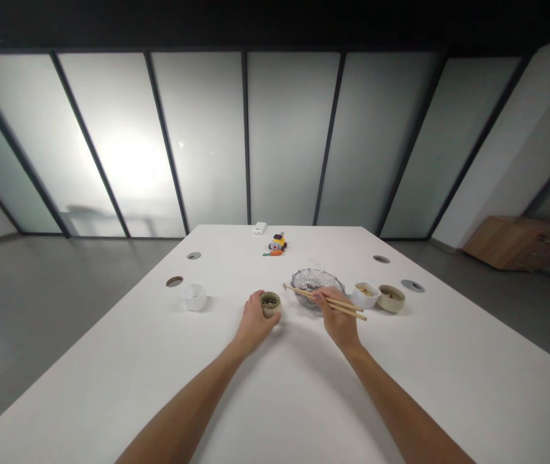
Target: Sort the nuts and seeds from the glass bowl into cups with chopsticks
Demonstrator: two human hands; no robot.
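My left hand is wrapped round a small beige bowl that contains dark, seed-like pieces. In my right hand is a pair of wooden chopsticks, their tips pointing left between the small bowl and a clear faceted glass bowl. Something small seems to sit at the chopstick tips, too small to name. The glass bowl stands just behind my right hand, with dark pieces inside, partly hidden by the hand and chopsticks. To its right are a white square bowl with pale yellowish pieces and another beige bowl holding brownish pieces.
A white square bowl stands on the left of the white table. Farther back lie a yellow toy vehicle, an orange carrot-shaped item and a white device. Round holes pierce the tabletop near both sides.
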